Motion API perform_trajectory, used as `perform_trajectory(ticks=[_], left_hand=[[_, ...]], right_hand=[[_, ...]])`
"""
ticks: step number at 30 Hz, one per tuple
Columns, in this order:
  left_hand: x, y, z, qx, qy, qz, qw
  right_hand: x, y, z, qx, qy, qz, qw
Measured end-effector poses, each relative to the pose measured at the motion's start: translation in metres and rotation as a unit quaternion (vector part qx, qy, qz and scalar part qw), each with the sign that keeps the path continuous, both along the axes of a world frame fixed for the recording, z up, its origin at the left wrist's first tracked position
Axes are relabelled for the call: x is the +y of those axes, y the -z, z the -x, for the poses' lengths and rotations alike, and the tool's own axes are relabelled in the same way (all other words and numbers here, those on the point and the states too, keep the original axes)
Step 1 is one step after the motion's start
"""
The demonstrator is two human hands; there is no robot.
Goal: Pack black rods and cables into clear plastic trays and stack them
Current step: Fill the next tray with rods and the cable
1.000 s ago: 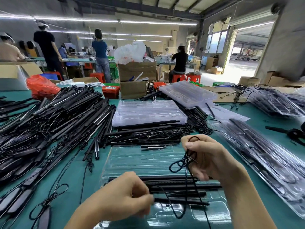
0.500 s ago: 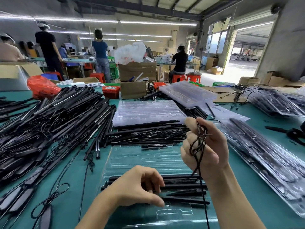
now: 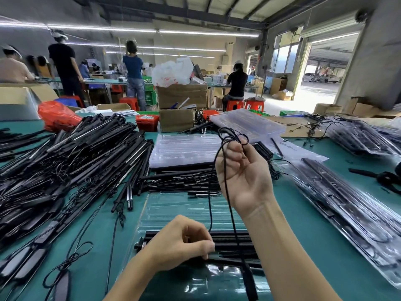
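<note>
Rising from the clear tray [image 3: 165, 211] in front of the person, a thin black cable [image 3: 227, 192] now hangs taut from their right hand [image 3: 243, 177], which has lifted higher within the last second and pinches its looped end. The left hand [image 3: 184, 242], fingers curled, presses on black rods [image 3: 230, 244] already lying in the tray. The cable seems to be getting coiled before packing. Loose rods [image 3: 71, 157] are piled left, filled trays [image 3: 355, 205] right.

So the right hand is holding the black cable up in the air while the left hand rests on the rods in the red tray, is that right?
Not quite. The tray is clear plastic, not red, as the head view shows. The right hand does hold the black cable up, and the left hand rests on the rods.
</note>
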State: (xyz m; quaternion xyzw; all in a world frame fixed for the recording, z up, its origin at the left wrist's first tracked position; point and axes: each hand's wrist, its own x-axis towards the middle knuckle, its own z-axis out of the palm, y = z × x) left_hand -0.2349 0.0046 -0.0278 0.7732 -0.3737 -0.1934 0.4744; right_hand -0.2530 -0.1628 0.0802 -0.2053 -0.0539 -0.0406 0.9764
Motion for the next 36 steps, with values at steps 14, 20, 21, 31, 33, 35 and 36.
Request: perform_trajectory(ticks=[14, 20, 21, 31, 33, 35, 36], left_hand=[[-0.017, -0.025, 0.02, 0.261, 0.187, 0.134, 0.938], [-0.015, -0.053, -0.002, 0.203, -0.067, 0.167, 0.963], [-0.014, -0.058, -0.007, 0.141, -0.125, 0.127, 0.974], [0.013, -0.098, -0.028, -0.25, -0.149, 0.031, 0.956], [0.017, -0.107, -0.026, -0.26, -0.129, -0.006, 0.957], [0.021, -0.114, -0.021, -0.239, -0.097, -0.04, 0.965], [0.022, -0.115, -0.016, -0.215, -0.074, -0.054, 0.972]], right_hand=[[-0.028, 0.012, -0.033, 0.062, 0.122, 0.006, 0.991], [-0.037, 0.028, -0.034, 0.167, 0.13, 0.105, 0.972], [-0.038, 0.031, -0.034, 0.17, 0.116, 0.108, 0.973], [-0.055, 0.05, -0.029, 0.145, 0.081, 0.066, 0.984], [-0.059, 0.054, -0.028, 0.148, 0.091, 0.065, 0.983], [-0.061, 0.057, -0.029, 0.149, 0.101, 0.082, 0.98], [-0.062, 0.059, -0.029, 0.151, 0.107, 0.095, 0.978]])
